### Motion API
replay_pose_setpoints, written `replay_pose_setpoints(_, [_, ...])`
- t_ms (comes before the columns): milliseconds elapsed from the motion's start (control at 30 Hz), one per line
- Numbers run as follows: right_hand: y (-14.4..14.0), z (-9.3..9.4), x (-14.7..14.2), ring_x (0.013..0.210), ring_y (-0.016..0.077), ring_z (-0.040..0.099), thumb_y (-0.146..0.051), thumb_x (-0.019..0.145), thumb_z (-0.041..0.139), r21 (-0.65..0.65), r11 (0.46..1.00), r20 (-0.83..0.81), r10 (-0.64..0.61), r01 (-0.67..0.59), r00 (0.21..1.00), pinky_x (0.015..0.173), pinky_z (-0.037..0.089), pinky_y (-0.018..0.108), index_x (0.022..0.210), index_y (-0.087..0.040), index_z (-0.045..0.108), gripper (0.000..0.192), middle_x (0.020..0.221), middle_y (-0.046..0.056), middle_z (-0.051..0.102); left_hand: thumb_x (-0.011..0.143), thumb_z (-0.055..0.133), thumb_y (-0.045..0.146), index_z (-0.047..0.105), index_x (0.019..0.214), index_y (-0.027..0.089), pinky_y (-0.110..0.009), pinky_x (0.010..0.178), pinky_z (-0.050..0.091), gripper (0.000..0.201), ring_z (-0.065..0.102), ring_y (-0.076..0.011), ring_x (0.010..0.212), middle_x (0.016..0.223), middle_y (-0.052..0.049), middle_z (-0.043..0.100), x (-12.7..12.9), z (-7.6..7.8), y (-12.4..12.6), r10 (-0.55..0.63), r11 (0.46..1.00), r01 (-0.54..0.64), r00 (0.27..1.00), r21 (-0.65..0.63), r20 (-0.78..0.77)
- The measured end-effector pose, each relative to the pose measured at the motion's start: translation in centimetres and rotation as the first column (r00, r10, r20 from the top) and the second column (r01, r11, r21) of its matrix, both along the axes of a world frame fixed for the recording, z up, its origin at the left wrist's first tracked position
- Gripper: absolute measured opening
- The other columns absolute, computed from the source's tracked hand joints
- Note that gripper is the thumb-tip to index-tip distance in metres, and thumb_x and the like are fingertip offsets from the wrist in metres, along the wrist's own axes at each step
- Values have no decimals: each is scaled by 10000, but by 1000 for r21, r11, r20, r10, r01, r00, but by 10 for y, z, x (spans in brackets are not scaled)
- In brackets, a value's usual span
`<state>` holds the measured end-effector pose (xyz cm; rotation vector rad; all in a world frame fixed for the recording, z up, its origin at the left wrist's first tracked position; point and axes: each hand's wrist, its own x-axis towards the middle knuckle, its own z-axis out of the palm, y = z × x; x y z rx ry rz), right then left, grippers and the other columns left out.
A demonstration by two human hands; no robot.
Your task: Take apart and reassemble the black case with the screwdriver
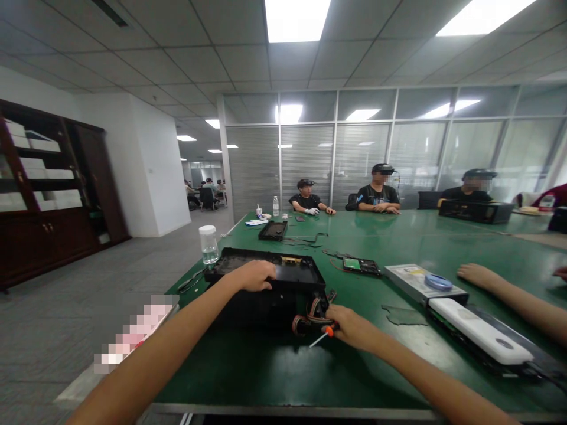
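A shallow rectangular black casing (299, 276) sits toward the left edge of the green-topped worktop (274, 378), set back from the near edge, probably to keep it within easy reach of both arms. The left hand (257, 276) lies over its near side with fingers bent downward, apparently to steady it; whether that grip pinches the wall or merely rests there, I cannot tell. The right hand (348, 324), by the casing's near right corner, has its grip closed around a screwdriver with an orange handle and slim metal shaft (328, 332), the shaft pointing toward the near edge. Beside those fingers hangs a bundle of striped multicoloured cables (313, 311); contact with it is unclear. A clear jar with a white lid (208, 245) stands beyond the casing's left end, seemingly out of the arms' way.
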<state>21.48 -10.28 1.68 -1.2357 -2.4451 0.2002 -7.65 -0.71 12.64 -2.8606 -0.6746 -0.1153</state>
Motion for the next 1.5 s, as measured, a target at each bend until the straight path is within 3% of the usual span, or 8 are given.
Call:
replay_pose_setpoints(200, [67,1,-4,1071,237,497,-256,792,475,91,990,-53,115,-110,992,935,377,364,1178,-199,520,393,1184,81,547,763,600,264,604,820,190,-219,715,392,93,541,-137,814,912,-5,577,-11,12,-92,-33,993,34,999,-116,15])
replay_pose_setpoints(433, [81,-26,53,1186,202,380,-123,733,463,206,978,102,-64,42,993,976,327,358,1245,-128,426,514,1298,122,418,772,577,291,619,762,223,-227,669,386,80,553,-129,742,874,4,585,-28,-31,-131,31,964,-24,999,-267,20])
replay_pose_setpoints(700, [96,-26,94,734,173,538,-287,795,451,127,939,-69,-312,319,948,704,403,278,769,-149,607,210,758,53,608,749,563,459,660,821,209,-223,652,402,278,564,-154,703,733,-13,629,-20,-63,-81,137,856,-178,984,-485,-118])
replay_pose_setpoints(833, [90,-26,72,550,129,453,-477,836,357,139,937,-175,-296,321,939,574,343,244,593,-158,535,439,563,1,519,837,446,443,557,1079,179,-258,851,360,375,519,-185,963,1045,-64,584,-8,-59,-24,238,953,-197,957,-229,169])
replay_pose_setpoints(967, [82,-20,47,543,117,436,-527,835,330,127,964,-166,-212,234,963,557,319,234,575,-156,518,490,544,-10,500,780,553,351,534,1099,167,-283,840,388,369,525,-213,988,1064,-92,574,-5,-73,16,304,945,-298,952,-132,27])
replay_pose_setpoints(1200, [79,-19,45,551,120,433,-529,817,360,94,977,-143,-177,192,974,553,311,239,599,-151,546,475,571,6,532,739,590,317,577,980,173,-292,753,432,281,558,-228,900,951,-90,592,6,-83,11,385,915,-395,916,-83,-115])
replay_pose_setpoints(1367, [80,-15,53,540,123,424,-551,801,367,86,961,-196,-240,261,951,539,315,238,581,-150,550,493,534,6,522,775,550,291,557,1013,176,-307,826,405,264,492,-221,975,1058,-95,513,56,-73,-11,45,998,-45,999,37,12])
replay_pose_setpoints(1500, [80,-14,54,536,120,425,-555,795,374,84,958,-193,-253,273,948,540,319,235,580,-148,553,494,528,0,521,784,552,314,599,925,168,-331,835,385,208,479,-221,939,975,-83,522,98,-84,-18,-147,986,152,987,72,-64])
